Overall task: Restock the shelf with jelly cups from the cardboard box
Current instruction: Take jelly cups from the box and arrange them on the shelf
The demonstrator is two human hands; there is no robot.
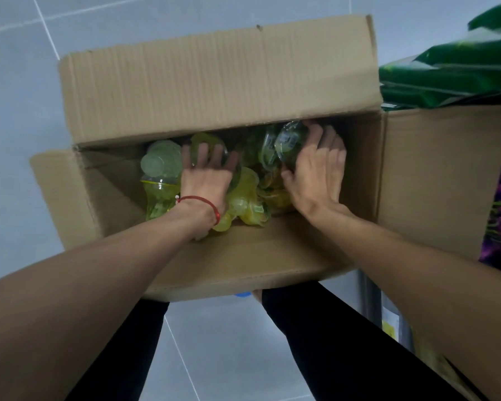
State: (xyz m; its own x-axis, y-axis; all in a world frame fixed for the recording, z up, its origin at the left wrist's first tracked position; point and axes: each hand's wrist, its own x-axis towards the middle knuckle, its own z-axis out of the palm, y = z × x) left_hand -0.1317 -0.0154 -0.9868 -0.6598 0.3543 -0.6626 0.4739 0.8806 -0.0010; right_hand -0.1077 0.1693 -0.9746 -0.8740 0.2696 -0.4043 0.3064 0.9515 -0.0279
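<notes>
Bare forearms, thin red cord bracelet on left wrist, black trousers, possibly leggings

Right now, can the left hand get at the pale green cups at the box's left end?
Probably yes: the left hand is inside the cardboard box, right beside the pale green cups, and nothing covers them.
</notes>
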